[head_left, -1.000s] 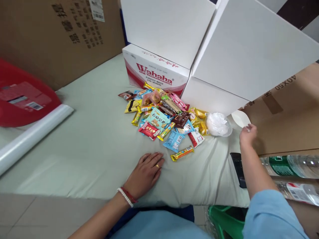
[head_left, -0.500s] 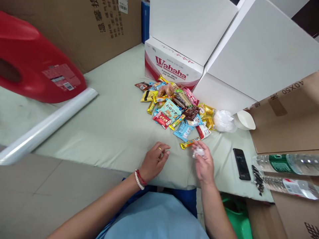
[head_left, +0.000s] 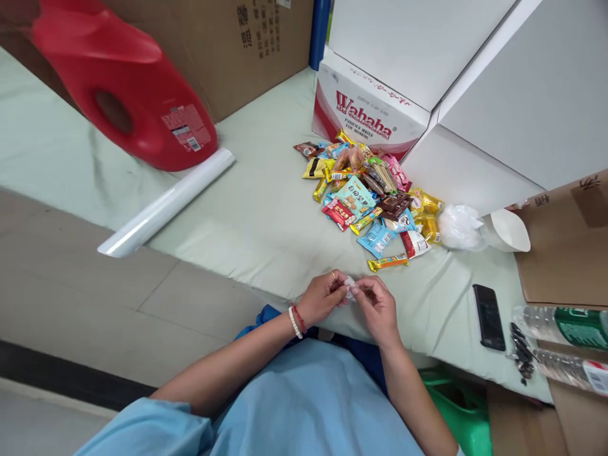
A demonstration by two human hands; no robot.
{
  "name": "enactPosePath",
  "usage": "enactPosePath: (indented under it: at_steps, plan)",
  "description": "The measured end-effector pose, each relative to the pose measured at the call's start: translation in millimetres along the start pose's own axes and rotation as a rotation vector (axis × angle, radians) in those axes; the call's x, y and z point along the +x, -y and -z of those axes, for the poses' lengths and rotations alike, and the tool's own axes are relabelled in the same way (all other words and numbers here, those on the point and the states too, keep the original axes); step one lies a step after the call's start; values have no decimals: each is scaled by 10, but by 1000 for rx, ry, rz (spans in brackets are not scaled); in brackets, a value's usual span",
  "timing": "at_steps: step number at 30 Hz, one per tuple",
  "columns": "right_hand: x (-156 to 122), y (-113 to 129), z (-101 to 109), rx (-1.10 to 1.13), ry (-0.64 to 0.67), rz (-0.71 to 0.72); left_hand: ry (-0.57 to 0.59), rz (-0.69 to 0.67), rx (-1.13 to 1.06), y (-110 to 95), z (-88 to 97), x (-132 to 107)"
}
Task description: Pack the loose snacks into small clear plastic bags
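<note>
Head view: left hand (head_left: 325,299) and right hand (head_left: 380,310), fingers nearly closed, pinch a small, crumpled, whitish wad (head_left: 350,289). Colourful plastic-wrapped snacks (head_left: 357,197) lie beyond on pale-green cloth (head_left: 266,212)

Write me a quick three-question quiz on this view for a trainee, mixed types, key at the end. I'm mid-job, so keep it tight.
1. What is between the fingertips of the left hand and right hand?

2. True or false: in the picture, the bowl stands left of the snack pile.

3. Which is nearest the phone?
A) red jug
B) white roll
C) green-labelled bottle

Key:
1. A crumpled whitish scrap; its material is too small to tell.
2. False: the bowl is right of the snack pile.
3. C
</note>
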State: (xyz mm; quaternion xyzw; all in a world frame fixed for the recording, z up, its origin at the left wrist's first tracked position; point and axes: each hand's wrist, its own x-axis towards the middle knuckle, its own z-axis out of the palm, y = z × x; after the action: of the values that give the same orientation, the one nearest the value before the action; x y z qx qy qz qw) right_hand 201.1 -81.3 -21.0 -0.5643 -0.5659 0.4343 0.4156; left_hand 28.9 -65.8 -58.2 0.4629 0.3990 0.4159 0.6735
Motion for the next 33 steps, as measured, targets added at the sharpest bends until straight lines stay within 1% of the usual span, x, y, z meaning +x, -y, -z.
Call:
enactPosePath:
  at_steps: [2,5,7,9,12,14,16,18,20,21,22,23,24,26,29,32,33]
  plan:
    - [-6,-19,-12,44,-36,-58,2,-22,11,4,1,-14]
    - [-8,-23,-21,252,-98,-189,26,-27,-19,-2,35,-30]
    - [-14,-13,-8,351,-98,-251,41,-26,-45,-5,60,-32]
    - [-32,-8,17,397,-88,-293,44,-27,-60,-3,76,-29]
    - [-66,-20,69,414,-102,-308,14,-7,-89,7,86,-20]
    - [-84,-33,100,410,-134,-283,-30,6,-121,9,91,-18]
    - [-94,-39,112,391,-151,-243,-38,-2,-138,1,95,-21]
    - [-95,-34,100,359,-106,-210,18,-20,-124,-15,96,-27]
    - [-81,-23,74,326,7,-213,86,-35,-96,-29,95,-30]
    - [-68,-18,63,312,67,-226,97,-42,-87,-32,95,-29]
    - [-52,-13,55,302,110,-243,87,-49,-80,-32,94,-25]
    - [-33,-10,55,297,124,-259,58,-57,-77,-28,93,-19]
    - [-14,-8,61,297,111,-271,16,-65,-78,-21,92,-12]
    - [19,-6,90,315,45,-290,-64,-68,-89,-3,85,3]
    - [30,-10,139,349,-29,-316,-145,-47,-140,12,55,13]
    - [-2,-34,150,308,-161,-272,-262,-35,-126,0,-1,0]
    - [-14,-49,145,281,-201,-242,-277,-29,-94,-10,-23,-7]
